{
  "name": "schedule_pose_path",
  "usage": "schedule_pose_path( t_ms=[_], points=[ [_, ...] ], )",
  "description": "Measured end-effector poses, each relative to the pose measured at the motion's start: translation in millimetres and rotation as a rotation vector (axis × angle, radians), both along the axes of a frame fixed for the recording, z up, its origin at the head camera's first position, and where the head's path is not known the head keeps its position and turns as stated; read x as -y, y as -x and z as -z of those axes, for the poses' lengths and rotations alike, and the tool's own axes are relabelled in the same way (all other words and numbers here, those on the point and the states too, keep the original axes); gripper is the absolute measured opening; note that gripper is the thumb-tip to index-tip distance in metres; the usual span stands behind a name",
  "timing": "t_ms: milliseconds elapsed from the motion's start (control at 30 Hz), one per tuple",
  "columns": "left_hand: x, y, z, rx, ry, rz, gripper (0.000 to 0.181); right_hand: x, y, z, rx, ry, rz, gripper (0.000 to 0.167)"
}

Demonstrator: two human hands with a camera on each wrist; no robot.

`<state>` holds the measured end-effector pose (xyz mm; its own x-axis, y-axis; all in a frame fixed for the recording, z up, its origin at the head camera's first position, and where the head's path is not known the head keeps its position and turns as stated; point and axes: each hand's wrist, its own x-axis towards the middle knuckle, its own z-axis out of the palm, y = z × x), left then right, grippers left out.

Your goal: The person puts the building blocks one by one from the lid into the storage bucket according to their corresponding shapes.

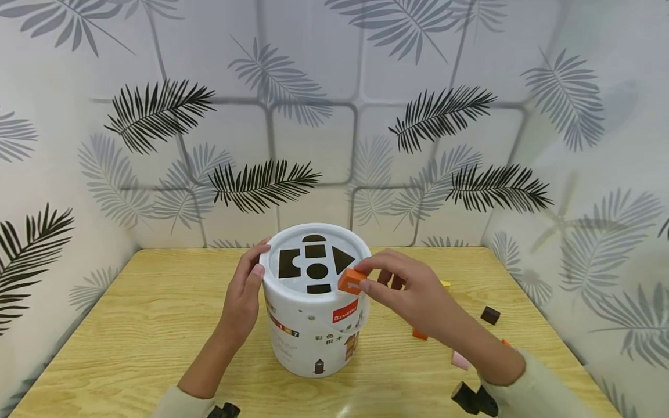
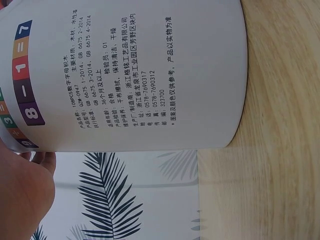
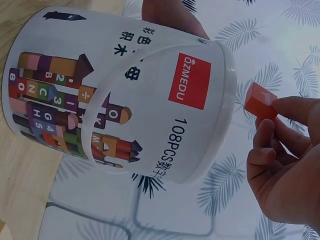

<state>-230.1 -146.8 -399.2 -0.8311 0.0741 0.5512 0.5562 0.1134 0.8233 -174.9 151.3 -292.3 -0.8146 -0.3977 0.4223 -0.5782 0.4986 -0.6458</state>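
A white toy-block bucket [image 1: 308,342] stands upright on the table, its lid [image 1: 277,290] pierced with shaped holes: a circle, a triangle, rectangles and others. My left hand [image 1: 244,296] holds the bucket's left rim, thumb on the lid's edge; its fingers are partly hidden in the left wrist view. Between thumb and fingers, my right hand [image 1: 413,284] pinches an orange block [image 1: 351,281] with a pale mark on one face. In the head view this block appears over the lid's front right edge. The right wrist view shows the block [image 3: 260,101] apart from the rim.
Right of the bucket lie loose blocks: a dark brown one [image 1: 490,315], a pink one [image 1: 460,360], an orange one [image 1: 420,334] and a partly hidden yellow one [image 1: 445,284]. A white handle [image 3: 90,132] hangs along the bucket's side. Leaf-patterned walls [image 1: 334,145] surround the wooden table [image 1: 157,313].
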Motion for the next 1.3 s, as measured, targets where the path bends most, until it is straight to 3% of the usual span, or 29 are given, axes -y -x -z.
schedule_pose_path(
  t_ms=[233,400,1300],
  points=[
    [-0.8,1.0,0.0,-0.007,0.0,0.004,0.039,21,18.0,-0.8,-0.012,-0.008,-0.096,0.019],
    [-1.9,1.3,-1.6,-0.015,0.001,0.007,0.039,29,24.0,-0.5,0.032,-0.041,-0.085,0.019],
    [-0.6,0.5,-1.4,0.003,-0.005,0.011,0.039,38,30.9,-8.8,0.127,-0.152,-0.089,0.016]
  ],
)
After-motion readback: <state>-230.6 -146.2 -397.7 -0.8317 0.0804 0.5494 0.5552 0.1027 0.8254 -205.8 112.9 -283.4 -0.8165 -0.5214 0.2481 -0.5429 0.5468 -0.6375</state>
